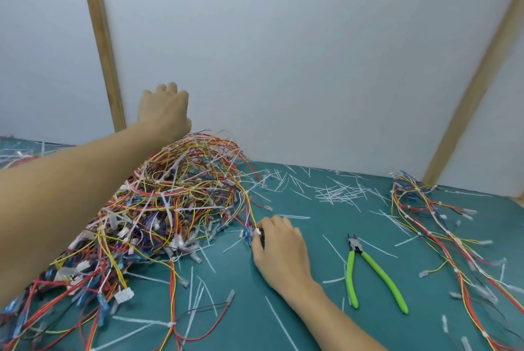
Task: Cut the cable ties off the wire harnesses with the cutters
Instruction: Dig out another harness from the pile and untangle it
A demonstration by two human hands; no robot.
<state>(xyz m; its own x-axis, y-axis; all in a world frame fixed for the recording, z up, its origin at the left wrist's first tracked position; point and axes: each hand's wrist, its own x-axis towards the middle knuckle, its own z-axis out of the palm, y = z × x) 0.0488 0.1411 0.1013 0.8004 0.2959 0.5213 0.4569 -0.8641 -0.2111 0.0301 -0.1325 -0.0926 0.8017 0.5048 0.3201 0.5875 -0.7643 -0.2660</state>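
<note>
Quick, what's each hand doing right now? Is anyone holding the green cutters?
Left hand: on top of the wire pile; fingers hidden, grip cannot be told.
Right hand: pinches a wire end at the pile's edge.
Green cutters: lying on the mat, unheld.

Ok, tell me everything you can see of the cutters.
The cutters lie flat on the green mat, right of the right hand, untouched by either hand. Two long bright green handles spread apart toward the camera; the short dark metal head points away, tips slightly apart. Cut white tie scraps lie around them.
</note>
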